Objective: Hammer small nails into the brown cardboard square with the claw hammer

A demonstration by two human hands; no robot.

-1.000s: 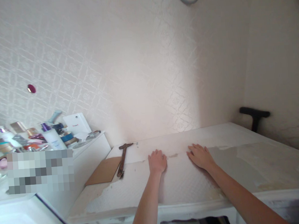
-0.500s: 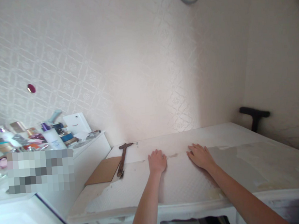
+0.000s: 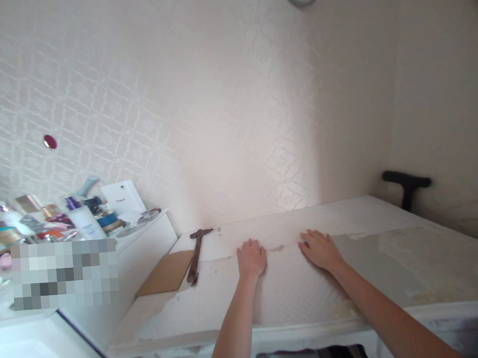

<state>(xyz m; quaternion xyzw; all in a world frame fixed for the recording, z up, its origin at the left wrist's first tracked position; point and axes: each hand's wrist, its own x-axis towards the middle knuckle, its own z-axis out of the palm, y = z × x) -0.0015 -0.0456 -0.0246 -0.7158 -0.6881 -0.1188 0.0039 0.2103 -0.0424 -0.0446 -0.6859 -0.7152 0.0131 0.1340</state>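
Observation:
My left hand (image 3: 251,257) rests palm down on the worn white tabletop (image 3: 287,290), its fingers a little apart and holding nothing. To its right, my right hand (image 3: 320,248) lies on the same surface with fingers spread, also without anything in it. Left of my left hand is a hammer (image 3: 196,255) with a dark head and a brown wooden handle. The handle partly lies over the right edge of a flat brown board (image 3: 166,272).
A white cabinet (image 3: 146,251) stands against the table's left side, crowded with bottles (image 3: 86,219), jars and a white box (image 3: 121,198). Patterned wall rises behind the table. A black T-shaped object (image 3: 407,183) stands beyond the right edge.

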